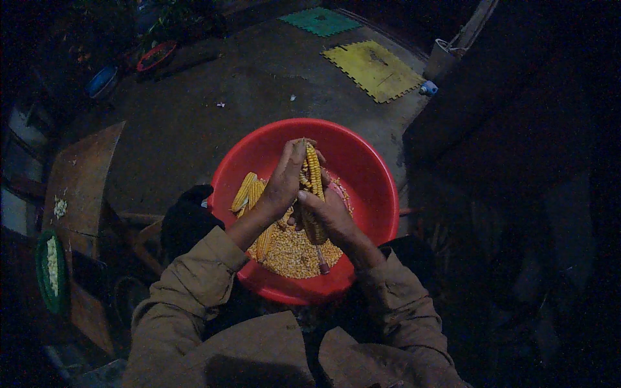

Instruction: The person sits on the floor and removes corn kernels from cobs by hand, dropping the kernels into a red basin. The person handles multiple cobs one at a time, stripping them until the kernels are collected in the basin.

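Observation:
An ear of yellow corn (314, 171) is held upright between my two hands, over a large red basin (381, 184). My left hand (283, 184) is closed against its left side, with the fingers near the far end. From the right and below, my right hand (333, 216) wraps it, thumb lying across. Loose kernels (291, 252) cover the basin's near part. More corn ears (244, 194) lie at the basin's left side. A slim thing with a reddish-brown end (323, 266) rests on the kernels below my right hand; its kind is unclear.
At left stands a wooden table (84, 168), with a green tray (52, 271) of pale pieces beside it. A yellow foam mat (375, 70) and a green mat (320, 22) lie on the floor beyond the basin. A blue basin (102, 83) stands far left. Much of the right side is dark.

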The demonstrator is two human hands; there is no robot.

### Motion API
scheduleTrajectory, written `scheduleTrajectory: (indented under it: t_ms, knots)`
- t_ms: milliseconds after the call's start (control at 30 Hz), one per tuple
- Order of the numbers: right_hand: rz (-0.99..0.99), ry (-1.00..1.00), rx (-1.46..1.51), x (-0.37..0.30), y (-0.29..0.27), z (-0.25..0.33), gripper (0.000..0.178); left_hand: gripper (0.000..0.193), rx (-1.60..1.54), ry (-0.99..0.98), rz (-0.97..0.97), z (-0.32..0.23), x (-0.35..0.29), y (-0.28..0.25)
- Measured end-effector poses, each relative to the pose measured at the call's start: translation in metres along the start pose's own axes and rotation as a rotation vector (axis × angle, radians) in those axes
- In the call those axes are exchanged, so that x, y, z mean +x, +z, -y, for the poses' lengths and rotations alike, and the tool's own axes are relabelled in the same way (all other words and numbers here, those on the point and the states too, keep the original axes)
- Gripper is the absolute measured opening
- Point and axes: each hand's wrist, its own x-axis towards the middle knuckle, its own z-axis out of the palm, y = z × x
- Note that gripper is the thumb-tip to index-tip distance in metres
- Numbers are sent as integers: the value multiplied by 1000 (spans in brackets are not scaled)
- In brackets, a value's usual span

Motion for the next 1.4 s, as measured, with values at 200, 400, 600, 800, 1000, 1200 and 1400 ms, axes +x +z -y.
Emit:
scheduleTrajectory:
  t_ms: [200,400,600,800,1000,1200,1400]
  knots:
    - [6,-21,75,-1,-7,1,36,41,96,27,86,-1,4,-1]
    - [-11,-38,58,0,-7,-4,30,48,124,76,175,1,5,-8]
    - [-24,-21,-125,-2,-10,2,27,52,137,-28,183,-16,-6,0]
    - [-24,-1,29,1,-14,0,34,54,189,28,245,-6,-3,-11]
    - [-46,54,18,-1,-20,5,34,47,168,-1,285,-13,-3,-13]
    - [-87,5,-150,2,-21,2,29,41,257,-85,191,-14,2,-11]
    - [22,2,-70,-5,-18,13,37,39,155,-13,270,-16,2,-10]
